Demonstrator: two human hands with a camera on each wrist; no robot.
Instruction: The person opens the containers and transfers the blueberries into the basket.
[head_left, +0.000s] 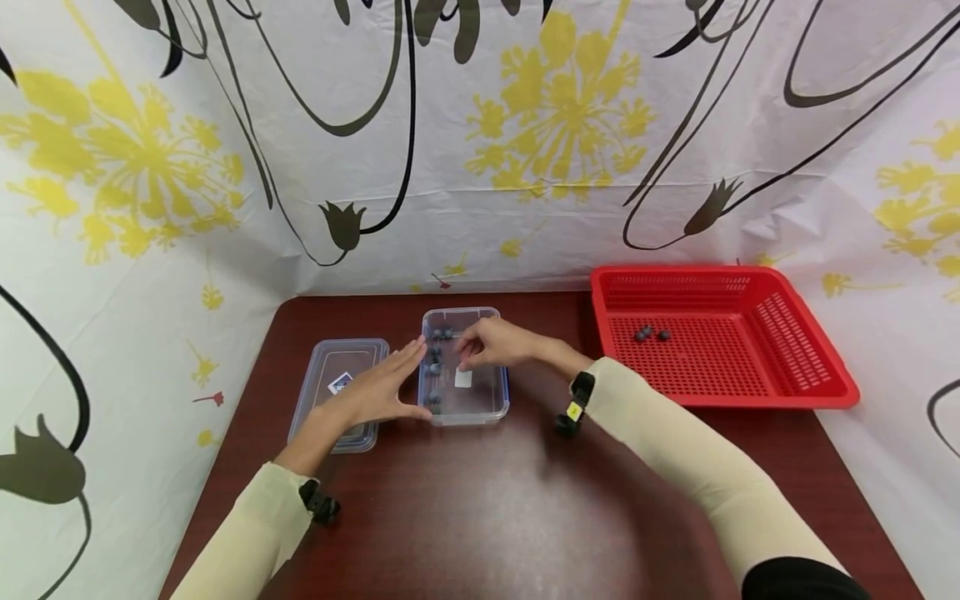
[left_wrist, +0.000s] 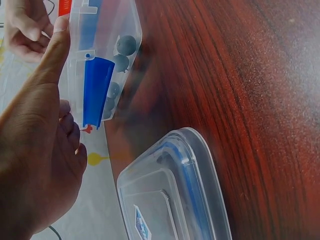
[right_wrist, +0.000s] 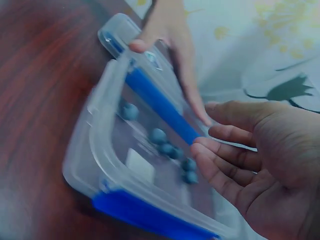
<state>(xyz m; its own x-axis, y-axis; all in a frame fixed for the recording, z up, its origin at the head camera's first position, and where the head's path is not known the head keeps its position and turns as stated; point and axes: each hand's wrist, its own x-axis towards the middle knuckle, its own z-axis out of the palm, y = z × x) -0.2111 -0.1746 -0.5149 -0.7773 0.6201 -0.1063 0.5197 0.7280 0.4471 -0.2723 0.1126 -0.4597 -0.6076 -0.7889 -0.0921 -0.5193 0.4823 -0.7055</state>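
A clear plastic box (head_left: 483,402) without its lid on stands on the table, with several blueberries (head_left: 436,367) along its left side and a small white square (head_left: 463,378) at the middle. My left hand (head_left: 375,390) rests along the box's left side, thumb and fingers spread straight. In the left wrist view, its thumb lies by the rim near a blue clip (left_wrist: 97,92). Above the box hovers my right hand (head_left: 497,342), fingers loosely bent. The right wrist view shows nothing between the thumb and fingers of that hand (right_wrist: 265,155).
Left of the box lies a clear lid (head_left: 318,375) with a blue-and-white label, partly behind my left hand. A red perforated basket (head_left: 750,402) at the right back holds a few blueberries (head_left: 643,333). Patterned cloth (head_left: 420,242) hangs behind the dark wooden table (head_left: 480,517).
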